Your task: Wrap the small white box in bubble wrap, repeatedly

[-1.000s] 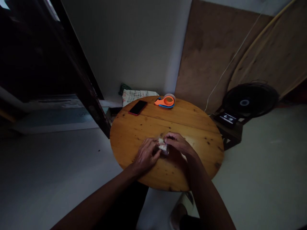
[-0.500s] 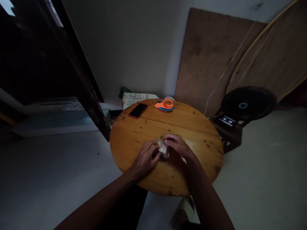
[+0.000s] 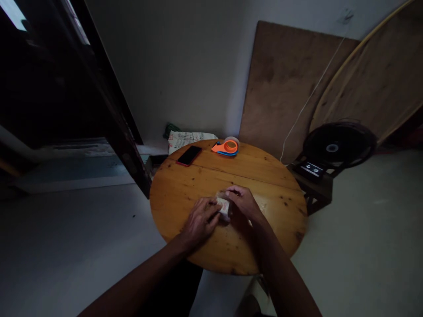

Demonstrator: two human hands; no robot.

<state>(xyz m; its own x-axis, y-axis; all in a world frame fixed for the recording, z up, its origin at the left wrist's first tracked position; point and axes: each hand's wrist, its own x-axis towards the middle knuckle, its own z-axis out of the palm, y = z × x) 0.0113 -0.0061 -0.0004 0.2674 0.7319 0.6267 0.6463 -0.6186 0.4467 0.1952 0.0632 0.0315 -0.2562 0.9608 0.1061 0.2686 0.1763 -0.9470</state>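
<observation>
A small whitish box (image 3: pixel 224 208) with reddish print lies on the round wooden table (image 3: pixel 185 187). My left hand (image 3: pixel 200 218) holds it from the left, fingertips on its top and side. At the box's far right edge, my right hand (image 3: pixel 243 200) has its thumb and forefinger pinched together. Between those fingertips and the box shows a piece of clear film (image 3: pixel 220 194), blurred; where it joins the box I cannot tell.
Toward the back of the table lie an orange and blue tape dispenser (image 3: pixel 228 146) and a red-edged phone (image 3: pixel 189 156). Printed paper (image 3: pixel 190 137) sits behind them by the wall. A black fan (image 3: pixel 332 148) stands on a low stool (image 3: pixel 322 189) to the right.
The box has turned slightly, its printed top showing more plainly beneath my left fingers. My right hand has barely moved, and the whole view has shifted a little.
</observation>
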